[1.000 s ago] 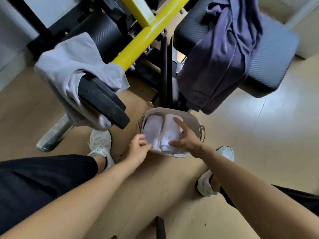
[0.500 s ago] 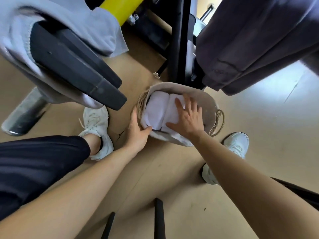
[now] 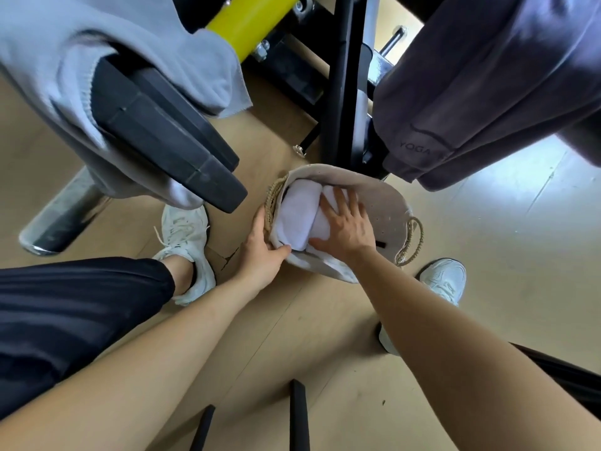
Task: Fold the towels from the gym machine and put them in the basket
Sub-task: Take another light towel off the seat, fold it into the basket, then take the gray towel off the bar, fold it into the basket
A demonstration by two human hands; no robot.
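A: Basket?
B: Beige fabric basket [image 3: 387, 203], rope handles [image 3: 414, 242], is sitting on the floor [image 3: 504, 255]; two folded white towels [image 3: 297, 216] are lying side by side inside.
A: Unfolded?
B: A pale grey towel [image 3: 136, 37] is draping a black pad [image 3: 162, 135]; a dark purple towel [image 3: 487, 76] is hanging nearby.

The right hand [image 3: 348, 226] presses flat on 2 folded towels [image 3: 297, 219] in the basket [image 3: 387, 206]; the left hand [image 3: 261, 252] grips its rim.

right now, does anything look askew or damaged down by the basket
The basket looks misshapen: its near rim sags where the left hand grips it. The floor beside that hand shows a crack.
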